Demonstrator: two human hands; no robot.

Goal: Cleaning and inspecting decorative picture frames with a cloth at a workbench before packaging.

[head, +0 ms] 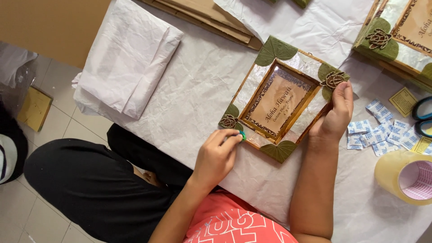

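A decorated picture frame (pixel 279 101) with green leaf corners and small turtle ornaments lies on white tissue paper (pixel 198 85). My right hand (pixel 335 114) rests flat against the frame's right edge, fingers near the upper turtle. Pinched in my left hand (pixel 216 155) is a small green object (pixel 243 134), which presses on the frame's lower left edge beside the other turtle.
A folded stack of white paper (pixel 128 56) lies at the left. Small white and blue packets (pixel 375 132) are scattered right of the frame, with a roll of clear tape (pixel 405 175), blue scissor handles (pixel 423 114) and another similar frame (pixel 400 31) at top right.
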